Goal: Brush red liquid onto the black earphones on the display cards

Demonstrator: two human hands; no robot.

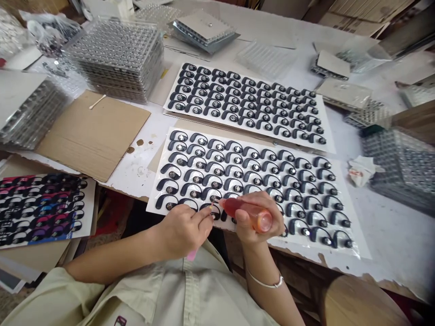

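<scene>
My right hand (249, 237) is wrapped round a small squeeze bottle with red-orange contents (243, 210), tilted so its narrow tip points left over the near sheet of black curved pieces (234, 172). Just left of that tip, my left hand (185, 228) is closed, its fingers low over the sheet's front edge. A pink end (191, 255) sticks out below this hand, seemingly part of a thin tool whose middle my fingers hide. The pieces lie in rows, many with a shiny round stone or disc. A second such sheet (244, 102) lies behind.
Stacked clear trays (115, 54) stand at the back left, more trays (404, 158) at the right. A cotton swab (98, 102) lies on brown cardboard (95, 136). At far left is a sheet with coloured pieces (44, 208); a crumpled tissue (362, 170) lies right.
</scene>
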